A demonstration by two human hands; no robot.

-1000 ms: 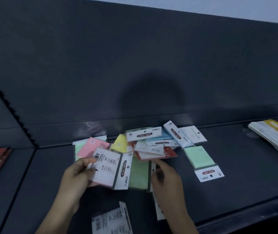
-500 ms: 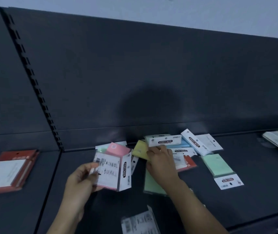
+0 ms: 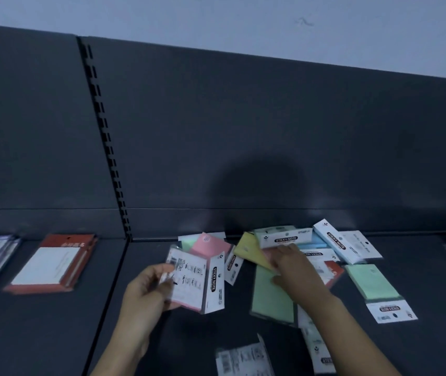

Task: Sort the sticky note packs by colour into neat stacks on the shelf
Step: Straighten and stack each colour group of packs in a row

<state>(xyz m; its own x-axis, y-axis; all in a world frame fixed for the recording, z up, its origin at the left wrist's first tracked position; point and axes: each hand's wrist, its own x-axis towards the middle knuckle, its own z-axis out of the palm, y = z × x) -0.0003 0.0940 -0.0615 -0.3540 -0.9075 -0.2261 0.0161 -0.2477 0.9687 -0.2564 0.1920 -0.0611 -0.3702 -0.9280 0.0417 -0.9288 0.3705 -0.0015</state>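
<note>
Right hand lies palm down on the loose pile of sticky note packs at centre right of the frame, fingertips at a pinkish pack just below the white STICKY NOTE header; blur hides whether it pinches or only presses. Left hand grips a pink pack by its left edge, barcode side up, lifted off the shelf, left of centre.

Key relation: the pile sits directly ahead of the right hand and to the right of the left hand, so the right is nearer; packs lie at mixed angles; the yellow pack runs diagonally, upper left to lower right, beside the fingers.

Overlaps obstruct: a green pack lies under the wrist; a red pack and a blue pack sit under neighbours. Another pink pack lies just above the held one; probably its match. A second green pack lies apart at the right; a red-backed pad at far left.
</note>
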